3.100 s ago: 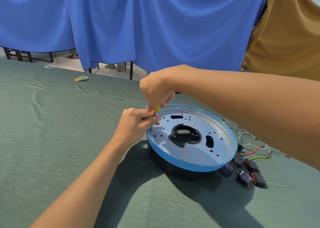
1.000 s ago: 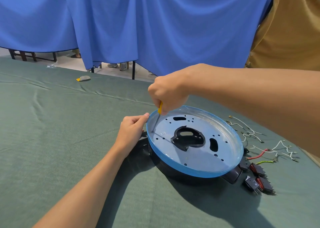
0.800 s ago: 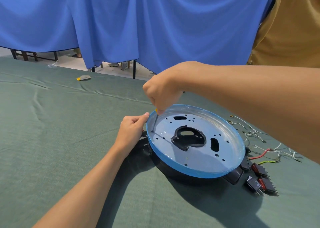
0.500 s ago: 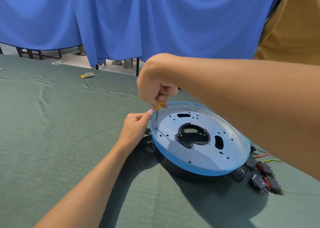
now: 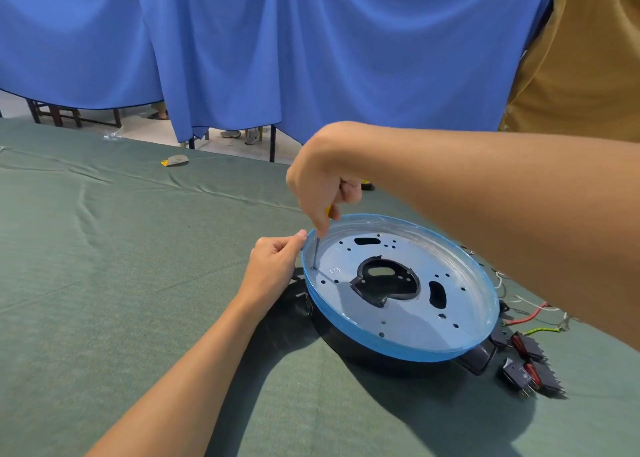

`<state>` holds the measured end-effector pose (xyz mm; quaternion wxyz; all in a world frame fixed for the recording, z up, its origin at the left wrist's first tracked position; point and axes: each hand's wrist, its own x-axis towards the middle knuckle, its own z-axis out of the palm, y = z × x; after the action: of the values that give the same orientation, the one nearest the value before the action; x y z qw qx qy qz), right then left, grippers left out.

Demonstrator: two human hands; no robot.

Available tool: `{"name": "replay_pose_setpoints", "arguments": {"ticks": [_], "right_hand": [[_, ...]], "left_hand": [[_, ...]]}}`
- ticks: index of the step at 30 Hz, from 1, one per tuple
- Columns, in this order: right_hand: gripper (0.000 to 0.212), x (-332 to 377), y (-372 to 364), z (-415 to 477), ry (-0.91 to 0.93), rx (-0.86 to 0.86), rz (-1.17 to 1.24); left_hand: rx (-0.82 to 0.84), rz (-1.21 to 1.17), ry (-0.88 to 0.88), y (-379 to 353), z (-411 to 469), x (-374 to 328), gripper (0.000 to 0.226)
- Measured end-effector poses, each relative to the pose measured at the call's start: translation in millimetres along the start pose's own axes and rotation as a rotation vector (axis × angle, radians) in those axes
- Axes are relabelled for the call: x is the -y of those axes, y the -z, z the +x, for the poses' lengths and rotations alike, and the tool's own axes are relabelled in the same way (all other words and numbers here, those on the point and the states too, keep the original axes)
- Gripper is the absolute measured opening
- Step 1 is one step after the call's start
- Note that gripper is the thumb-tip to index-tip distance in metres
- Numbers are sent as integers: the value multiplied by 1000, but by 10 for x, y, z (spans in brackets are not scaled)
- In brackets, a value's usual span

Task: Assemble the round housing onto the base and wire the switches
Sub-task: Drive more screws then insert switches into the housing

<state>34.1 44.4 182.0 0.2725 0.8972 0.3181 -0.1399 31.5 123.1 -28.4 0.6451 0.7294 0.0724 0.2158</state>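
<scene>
The round housing (image 5: 398, 321), a metal plate with a blue film-wrapped rim and several holes, sits on the black base (image 5: 349, 347). My right hand (image 5: 320, 182) grips a yellow-handled screwdriver (image 5: 317, 252) held upright, its tip in a hole near the plate's left edge. My left hand (image 5: 273, 266) holds the housing's left rim, thumb on top of the rim. Black rocker switches (image 5: 526, 363) with red parts lie to the right of the base, beside loose wires (image 5: 530, 314).
A green cloth (image 5: 121, 283) covers the table. A small yellow and grey object (image 5: 175, 161) lies near the far edge. Blue drapes (image 5: 277, 58) hang behind, with chair legs and feet below them. A person in a tan shirt (image 5: 581, 75) stands at the right.
My left hand let go of the screwdriver shaft and moved to the housing's rim. My right hand has stood the screwdriver more upright over the same hole. The view shifted a little.
</scene>
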Motion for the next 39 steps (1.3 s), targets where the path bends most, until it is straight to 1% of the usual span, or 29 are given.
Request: {"name": "replay_pose_setpoints", "arguments": {"ticks": [2, 4, 6, 8, 10, 12, 14, 15, 17, 19, 20, 22, 23, 26, 28, 32, 35, 37, 39], "right_hand": [[21, -4, -34, 75, 52, -88, -158], [21, -12, -86, 128, 84, -76, -212], [24, -57, -87, 153, 106, -62, -159], [26, -84, -86, 183, 91, -40, -81], [26, -61, -87, 205, 68, -1, -41], [25, -29, -88, 193, 54, 23, -15], [24, -28, -117, 135, 48, 25, 0], [26, -55, -148, 83, 43, 0, 4], [30, -193, -262, -48, 22, -118, 42], [34, -422, -472, -182, -30, -285, 155], [36, -548, -617, -228, -72, -362, 266], [40, -753, -983, -274, -173, -509, 523], [42, -820, -1189, -279, -233, -586, 619], [36, -903, -1756, -272, -400, -767, 833], [34, -913, -1999, -247, -452, -851, 961], [30, -919, -2186, -206, -481, -1000, 1077], [30, -942, -2219, -207, -465, -1072, 1168], [30, -947, -2236, -197, -461, -1092, 1205], [29, -951, -2240, -193, -458, -1107, 1239]], "left_hand": [[-8, 12, -5, 2, -12, -27, 76], [13, 16, 3, 7, -25, -59, 64], [27, 26, 11, 11, -44, -92, 61], [12, 37, 6, 10, -50, -111, 65], [-19, 36, -2, -2, -58, -127, 58], [-22, 19, 28, -13, -64, -173, 49], [-6, 27, 78, -26, -71, -227, 46], [-2, 47, 112, -29, -76, -255, 47], [29, 80, 213, -20, -96, -309, 60], [95, 76, 314, -20, -114, -350, 63], [137, 72, 348, -21, -125, -378, 58], [201, 86, 394, -31, -137, -423, 38], [219, 102, 413, -44, -147, -450, 33], [204, 105, 461, -81, -183, -543, 28], [173, 30, 525, -77, -209, -624, 26], [195, -47, 661, -76, -268, -768, 21], [119, -104, 661, -134, -293, -798, 18], [62, -101, 655, -183, -298, -815, 17], [26, -68, 638, -235, -294, -859, 11]]}}
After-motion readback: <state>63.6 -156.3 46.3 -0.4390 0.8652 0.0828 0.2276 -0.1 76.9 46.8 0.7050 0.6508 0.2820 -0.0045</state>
